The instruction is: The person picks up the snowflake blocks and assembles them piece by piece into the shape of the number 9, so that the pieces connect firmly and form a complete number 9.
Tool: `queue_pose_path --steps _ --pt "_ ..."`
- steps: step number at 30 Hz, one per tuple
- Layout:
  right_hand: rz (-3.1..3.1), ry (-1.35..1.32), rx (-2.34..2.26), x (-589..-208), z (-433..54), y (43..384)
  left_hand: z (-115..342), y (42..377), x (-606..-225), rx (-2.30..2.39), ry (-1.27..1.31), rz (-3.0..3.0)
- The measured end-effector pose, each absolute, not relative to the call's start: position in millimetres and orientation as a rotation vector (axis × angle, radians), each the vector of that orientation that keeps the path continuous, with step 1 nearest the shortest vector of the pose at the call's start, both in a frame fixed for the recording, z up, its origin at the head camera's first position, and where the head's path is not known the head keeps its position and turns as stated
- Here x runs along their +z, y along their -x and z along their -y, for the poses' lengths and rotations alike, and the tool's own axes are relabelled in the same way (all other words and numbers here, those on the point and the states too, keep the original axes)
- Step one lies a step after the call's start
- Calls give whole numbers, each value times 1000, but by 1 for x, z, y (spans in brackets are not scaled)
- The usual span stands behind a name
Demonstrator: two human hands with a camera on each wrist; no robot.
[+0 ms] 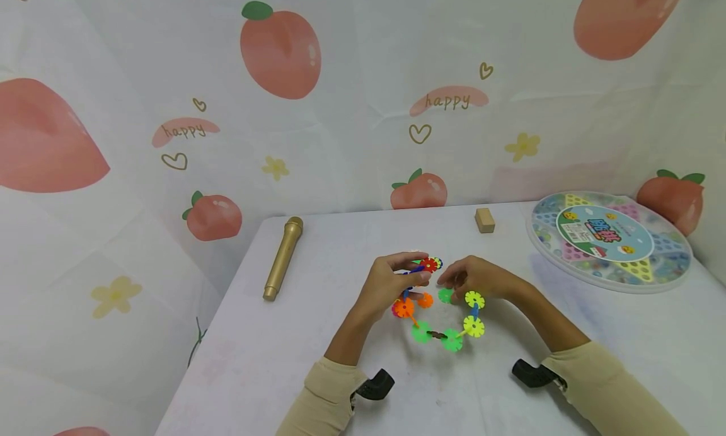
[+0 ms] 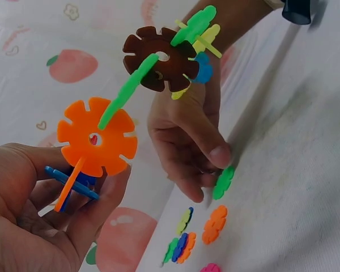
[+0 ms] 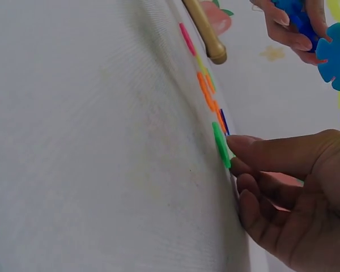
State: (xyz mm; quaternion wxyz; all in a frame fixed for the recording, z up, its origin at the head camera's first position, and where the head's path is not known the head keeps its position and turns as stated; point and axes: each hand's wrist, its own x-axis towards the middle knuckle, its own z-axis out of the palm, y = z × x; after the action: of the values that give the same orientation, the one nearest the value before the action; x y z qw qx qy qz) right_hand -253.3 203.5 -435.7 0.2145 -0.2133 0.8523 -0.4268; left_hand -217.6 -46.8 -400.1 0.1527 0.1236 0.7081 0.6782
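My left hand [image 1: 381, 290] pinches a blue piece at one end of a chain of notched plastic snowflake discs. From it the linked pieces hang in a curve: an orange disc [image 2: 96, 137], a green one, a brown disc [image 2: 158, 59], then green, yellow and blue ones. My right hand [image 1: 482, 277] is low over the tabletop, on the other side of the chain. Its thumb and a curled finger pinch the edges of a single green disc [image 2: 224, 182], close to the table surface. A red disc [image 1: 429, 264] shows by the left fingertips.
Several loose discs, among them an orange one [image 2: 215, 225], lie on the white table beyond the hands. A gold microphone [image 1: 283, 258] is at the left, a wooden block [image 1: 484, 220] near the back edge. A round game board [image 1: 612, 272] occupies the back right.
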Motion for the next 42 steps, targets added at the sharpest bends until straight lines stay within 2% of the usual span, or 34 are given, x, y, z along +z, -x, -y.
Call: queue_pose_path --steps 21,42 --pt "-2450 594 -1117 -430 -210 252 45 218 -400 1971 -381 -2026" --pt "-2511 582 -1458 -394 -206 238 46 219 -401 1996 -398 -2043"
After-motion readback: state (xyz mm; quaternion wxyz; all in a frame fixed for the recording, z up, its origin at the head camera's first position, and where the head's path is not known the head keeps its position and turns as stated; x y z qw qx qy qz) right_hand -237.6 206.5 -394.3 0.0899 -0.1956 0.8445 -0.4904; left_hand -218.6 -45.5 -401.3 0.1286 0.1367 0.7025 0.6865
